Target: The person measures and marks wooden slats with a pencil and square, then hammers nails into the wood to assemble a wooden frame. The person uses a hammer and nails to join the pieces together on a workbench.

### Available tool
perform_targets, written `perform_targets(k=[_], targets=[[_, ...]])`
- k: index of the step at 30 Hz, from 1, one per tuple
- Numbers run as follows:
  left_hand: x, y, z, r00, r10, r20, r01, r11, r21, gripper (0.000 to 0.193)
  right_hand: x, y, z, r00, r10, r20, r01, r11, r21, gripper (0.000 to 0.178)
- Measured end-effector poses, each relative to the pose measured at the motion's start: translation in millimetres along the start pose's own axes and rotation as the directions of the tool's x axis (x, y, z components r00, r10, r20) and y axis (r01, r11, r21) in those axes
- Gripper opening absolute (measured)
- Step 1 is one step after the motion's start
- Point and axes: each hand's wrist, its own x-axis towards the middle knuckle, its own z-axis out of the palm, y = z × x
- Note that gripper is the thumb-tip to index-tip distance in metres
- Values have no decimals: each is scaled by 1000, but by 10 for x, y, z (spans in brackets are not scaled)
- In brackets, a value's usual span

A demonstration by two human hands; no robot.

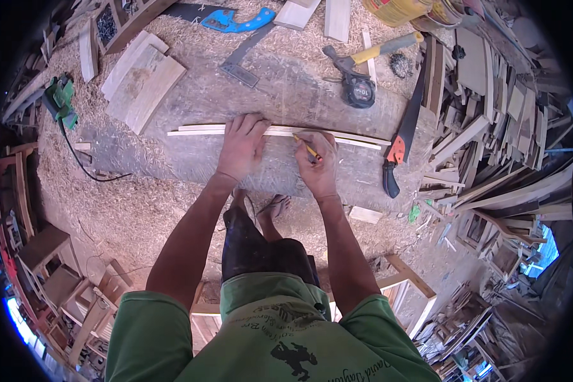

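We have 2 thin, pale wooden strips on the bench [191, 159], lying side by side across it in front of us. Both are long, narrow and light in colour. The farther strip [200, 127] reaches a little more to the right, and the nearer strip [188, 133] a little more to the left, so their ends do not line up.

Our left hand [242, 146] lies over the strips left of their middle, fingers bent across them; we cannot tell whether they grip the wood or only press on it. Our right hand [317, 164] has its fingers closed narrowly around a yellow pencil [309, 149], its tip at the strips. The 2 hands hide parts of both strips.

Just beside the right ends is a handsaw [396, 150] with an orange and black handle, the nearest thing in the way on that side. Beyond the strips we see a tape measure [360, 92], a hammer [379, 49] with a yellow grip, a metal square [240, 73] and a blue-handled saw [239, 21]. Pale boards [143, 79] lie to the far left, near a green tool [60, 102] with a black cord [79, 161]. Wood shavings [191, 51] litter the far side, and stacked offcuts [512, 114] crowd the right.
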Motion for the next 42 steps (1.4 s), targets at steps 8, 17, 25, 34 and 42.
perform_targets(k=[8,17,25,34,42], targets=[[-7,20,-3,1000,-5,4,5,1000,1,42,-24,23,-41,997,57,52,-58,998,25,16],[0,13,9,1000,-4,9,4,1000,16,43,10,-61,-37,999,40,19,-40,999,-5,14],[-5,-4,36,1000,14,-6,-14,1000,-8,45,-11,-15,-6,999,39,-35,-39,999,-8,13],[7,-15,43,1000,19,-21,-20,1000,-13,44,-34,5,37,995,81,-61,-78,996,51,19],[5,1,26,1000,0,-1,0,1000,-3,44,-21,-47,44,998,37,-41,-36,999,9,13]])
